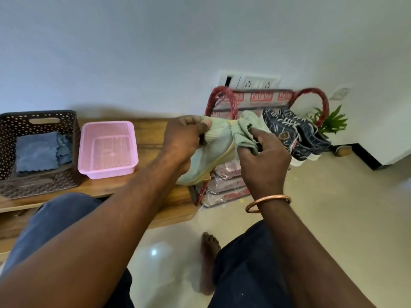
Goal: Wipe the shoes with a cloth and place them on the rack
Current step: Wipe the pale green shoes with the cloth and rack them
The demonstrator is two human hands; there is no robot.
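Rack on beige floor beside wooden bench

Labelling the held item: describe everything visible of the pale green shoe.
The pale green shoe looks like soft fabric with a cream-yellow sole edge. It is held up, tilted from lower left to upper right, in front of the red rack. The left hand grips its upper end, thumb on top; the right hand holds a green cloth against its sole side. Laces are hidden.

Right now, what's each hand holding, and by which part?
The left hand grips the shoe around its upper end, thumb on top. The right hand pinches the cloth by its bunched lower part, against the sole.
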